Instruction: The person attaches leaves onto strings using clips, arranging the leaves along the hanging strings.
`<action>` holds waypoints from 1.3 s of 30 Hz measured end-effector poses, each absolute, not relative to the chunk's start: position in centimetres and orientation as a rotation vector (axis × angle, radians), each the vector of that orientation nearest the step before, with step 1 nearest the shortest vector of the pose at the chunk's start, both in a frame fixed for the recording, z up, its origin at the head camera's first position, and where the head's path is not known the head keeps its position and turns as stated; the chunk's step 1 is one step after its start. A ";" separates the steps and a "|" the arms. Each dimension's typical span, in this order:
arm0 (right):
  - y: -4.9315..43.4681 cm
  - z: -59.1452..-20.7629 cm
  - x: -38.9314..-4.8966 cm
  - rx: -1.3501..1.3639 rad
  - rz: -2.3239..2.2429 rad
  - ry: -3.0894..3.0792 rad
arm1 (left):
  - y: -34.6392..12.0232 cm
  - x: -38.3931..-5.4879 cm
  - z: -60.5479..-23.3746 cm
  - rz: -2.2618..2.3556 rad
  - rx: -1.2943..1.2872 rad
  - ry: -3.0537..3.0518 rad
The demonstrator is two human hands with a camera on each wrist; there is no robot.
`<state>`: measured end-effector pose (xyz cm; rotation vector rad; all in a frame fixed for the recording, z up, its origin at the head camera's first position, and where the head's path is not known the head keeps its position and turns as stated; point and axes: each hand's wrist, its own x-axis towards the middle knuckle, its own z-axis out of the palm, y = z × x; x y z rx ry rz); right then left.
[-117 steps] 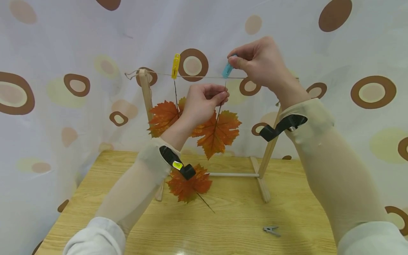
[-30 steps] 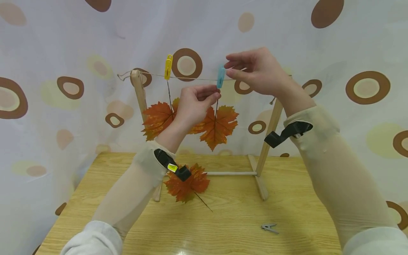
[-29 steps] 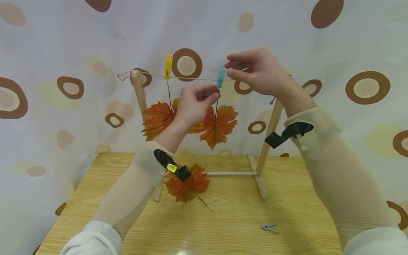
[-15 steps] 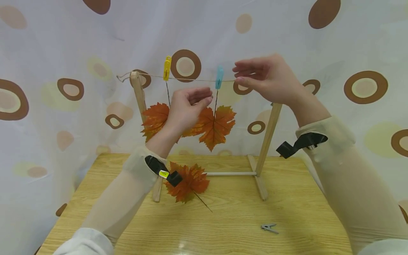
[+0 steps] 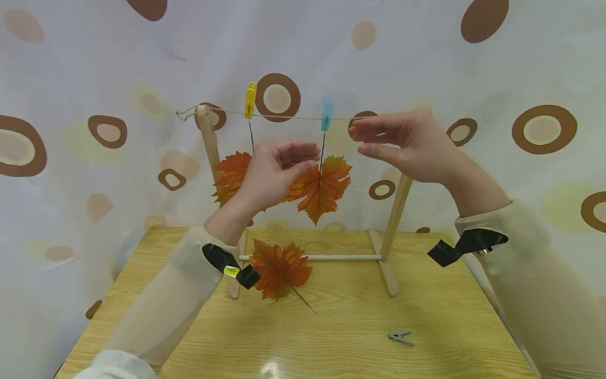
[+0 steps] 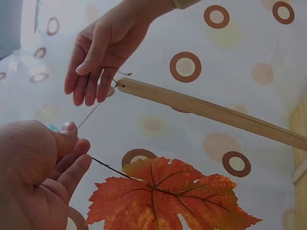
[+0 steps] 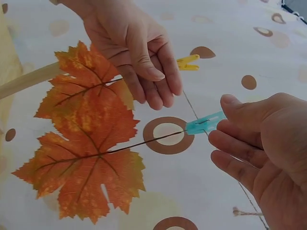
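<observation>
A blue clothespin point(image 5: 326, 115) sits on the string point(image 5: 295, 117) and clamps the stem of an orange maple leaf point(image 5: 323, 192), which hangs below. Further left, a yellow clothespin point(image 5: 250, 100) carries a second maple leaf point(image 5: 230, 176), partly hidden by my left hand point(image 5: 276, 173). This hand holds nothing; its loosely bent fingers are beside the stem of the leaf under the blue clothespin. My right hand point(image 5: 409, 147) is to the right of the blue clothespin, fingers extended and thumb apart, holding nothing. In the right wrist view the blue clothespin point(image 7: 204, 124) grips the stem above the leaf point(image 7: 91, 167).
A third maple leaf point(image 5: 281, 271) lies on the wooden table point(image 5: 341, 331) with its stem pointing front right. A grey clothespin point(image 5: 401, 337) lies near the front right. The wooden stand point(image 5: 396, 216) has a white crossbar point(image 5: 345, 257) low between its legs.
My right hand placed the blue clothespin on the string, let go, and moved right and down. My left hand released the leaf's stem and lowered slightly left. The leaf hangs by itself.
</observation>
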<state>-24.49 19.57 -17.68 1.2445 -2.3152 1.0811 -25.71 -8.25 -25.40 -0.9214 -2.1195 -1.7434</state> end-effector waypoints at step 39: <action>25.1 -30.9 -20.4 1.173 1.288 -2.489 | -9.0 -27.5 -34.6 -1.830 -1.427 -2.588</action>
